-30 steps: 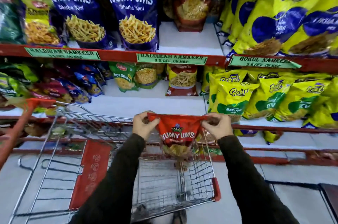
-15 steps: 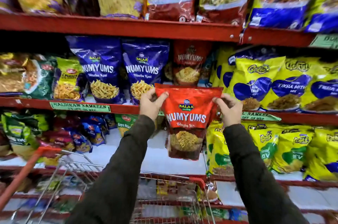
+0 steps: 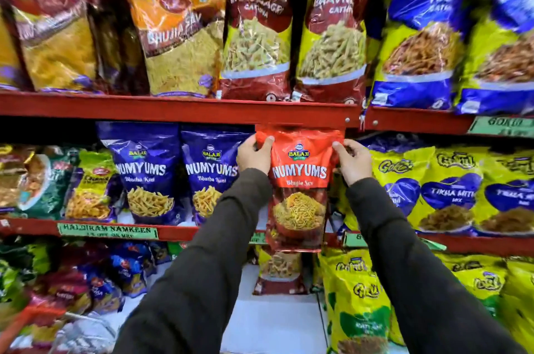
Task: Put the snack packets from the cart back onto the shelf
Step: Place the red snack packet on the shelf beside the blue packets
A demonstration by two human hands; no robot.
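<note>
Both hands hold one red Numyums packet (image 3: 299, 180) upright in front of the middle shelf (image 3: 185, 233). The left hand (image 3: 254, 155) forms a closed grip on the packet's upper left corner, thumb on the front face and fingers wrapped behind. The right hand (image 3: 354, 161) forms a matching closed grip on the upper right corner. The packet's top edge sits just above both grips, right under the red lip of the upper shelf (image 3: 179, 109), and its body hangs below the grips, its bottom edge overlapping the front lip of the middle shelf. Just left of the left grip stand two blue Numyums packets (image 3: 179, 171) side by side on the middle shelf, the nearer one partly hidden by the left hand and its dark sleeve. To the right of the right grip sit yellow and blue packets (image 3: 450, 189) in a row. Above the grips, the upper shelf carries tall bags, among them an orange bag (image 3: 179, 30) and two yellow and maroon bags (image 3: 294, 35). Far below the grips and to the left, at the frame's bottom corner, a bit of the cart (image 3: 43, 327) shows, blurred. A green shelf label (image 3: 108, 231) is fixed to the lip of the middle shelf, down and left of the left grip.
</note>
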